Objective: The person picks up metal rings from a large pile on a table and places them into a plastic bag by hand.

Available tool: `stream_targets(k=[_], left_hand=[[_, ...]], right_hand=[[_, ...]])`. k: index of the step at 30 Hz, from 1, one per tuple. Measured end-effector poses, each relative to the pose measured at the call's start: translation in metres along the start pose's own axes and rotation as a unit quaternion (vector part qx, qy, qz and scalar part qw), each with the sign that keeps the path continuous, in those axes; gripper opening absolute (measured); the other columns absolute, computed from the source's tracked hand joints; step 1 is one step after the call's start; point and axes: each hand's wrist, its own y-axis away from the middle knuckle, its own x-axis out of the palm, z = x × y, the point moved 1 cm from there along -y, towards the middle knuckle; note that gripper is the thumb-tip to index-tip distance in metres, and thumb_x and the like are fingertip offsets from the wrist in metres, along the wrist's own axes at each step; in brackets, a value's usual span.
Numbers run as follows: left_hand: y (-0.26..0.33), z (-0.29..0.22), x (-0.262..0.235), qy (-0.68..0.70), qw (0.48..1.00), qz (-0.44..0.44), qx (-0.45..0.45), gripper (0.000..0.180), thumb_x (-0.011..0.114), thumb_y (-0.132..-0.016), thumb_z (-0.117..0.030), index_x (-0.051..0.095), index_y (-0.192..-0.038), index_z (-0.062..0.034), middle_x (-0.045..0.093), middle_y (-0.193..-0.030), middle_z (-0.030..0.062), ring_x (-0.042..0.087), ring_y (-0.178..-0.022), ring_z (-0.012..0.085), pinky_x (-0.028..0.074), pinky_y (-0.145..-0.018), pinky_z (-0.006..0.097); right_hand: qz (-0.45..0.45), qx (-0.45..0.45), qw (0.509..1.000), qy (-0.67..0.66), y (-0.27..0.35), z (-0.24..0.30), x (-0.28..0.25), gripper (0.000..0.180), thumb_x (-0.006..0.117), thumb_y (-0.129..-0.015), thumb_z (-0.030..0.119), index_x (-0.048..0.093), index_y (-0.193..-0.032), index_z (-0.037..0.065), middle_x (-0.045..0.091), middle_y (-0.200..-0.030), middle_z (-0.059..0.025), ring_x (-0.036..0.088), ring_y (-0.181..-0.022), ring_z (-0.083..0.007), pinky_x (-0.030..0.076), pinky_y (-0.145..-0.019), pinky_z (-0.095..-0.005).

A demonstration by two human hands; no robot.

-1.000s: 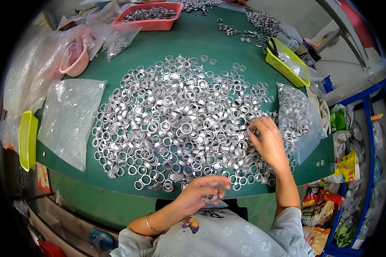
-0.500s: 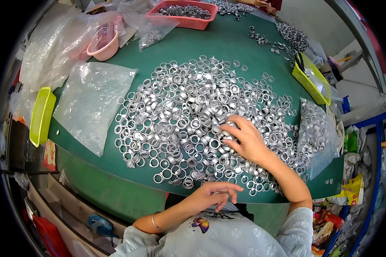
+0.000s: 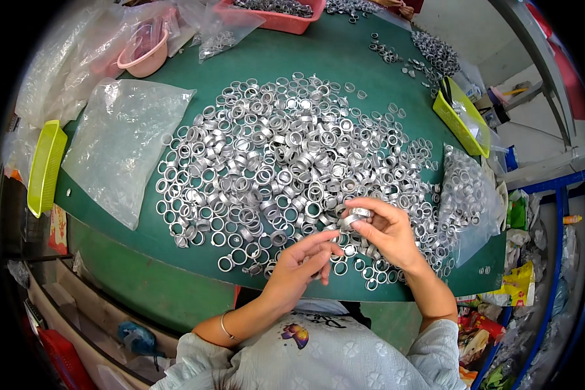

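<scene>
Green table [image 3: 344, 58], wide and curved, carrying a big heap of silver rings [image 3: 286, 162] across its middle. A clear bag [image 3: 117, 143] lies flat to the heap's left, a ring-filled bag [image 3: 465, 195] to its right. Red tray [image 3: 286, 19] at the far edge, yellow trays [image 3: 45, 169] either side, pink bowl [image 3: 143, 55] far left. At the near edge, the right hand [image 3: 387, 234] pinches one ring [image 3: 356, 216] between thumb and fingertips. The left hand [image 3: 299, 266] sits just beside it, fingers curled loosely; whether it holds anything, I can't tell.
</scene>
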Motion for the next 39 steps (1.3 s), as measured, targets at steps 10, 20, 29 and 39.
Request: stream_targets(k=[10,20,29,39], left_hand=[[-0.012,0.004,0.007,-0.158,0.972,-0.110,0.135,0.034,0.068,-0.080,-0.007,0.061,-0.113,-0.0005,0.048,-0.074,-0.0033,0.043,-0.062,0.0043,0.037,-0.053,0.018],[-0.020,0.001,0.006,-0.219,0.948,-0.136,0.187,0.032,0.073,-0.076,-0.007,0.064,-0.106,0.0003,0.040,-0.065,-0.0070,0.037,-0.061,0.0014,0.032,-0.053,0.017],[-0.008,-0.012,-0.003,-0.258,0.948,-0.039,0.182,0.034,0.069,-0.079,-0.006,0.058,-0.111,-0.0001,0.053,-0.073,-0.0027,0.045,-0.063,0.0017,0.035,-0.050,0.016],[0.005,-0.022,0.000,-0.187,0.974,-0.017,0.124,0.040,0.070,-0.081,-0.009,0.050,-0.115,0.0003,0.058,-0.093,0.0052,0.054,-0.067,0.0056,0.043,-0.051,0.019]], right_hand=[[0.006,-0.187,0.917,0.352,0.009,0.010,0.022,0.040,0.064,-0.079,-0.001,0.058,-0.118,0.005,0.058,-0.100,-0.0118,0.060,-0.073,-0.0212,0.050,-0.063,-0.0296],[0.052,-0.151,0.845,0.510,0.014,0.030,0.034,0.051,0.058,-0.075,-0.004,0.050,-0.125,0.003,0.055,-0.102,-0.0132,0.063,-0.078,-0.0281,0.053,-0.060,-0.0356],[0.096,-0.179,0.888,0.412,0.011,0.036,0.023,0.045,0.061,-0.073,-0.006,0.055,-0.118,0.001,0.055,-0.105,-0.0130,0.060,-0.083,-0.0280,0.052,-0.065,-0.0356],[0.082,-0.247,0.894,0.364,0.012,0.035,0.034,0.049,0.066,-0.068,-0.007,0.056,-0.116,-0.003,0.056,-0.102,-0.0156,0.058,-0.084,-0.0288,0.049,-0.070,-0.0350]])
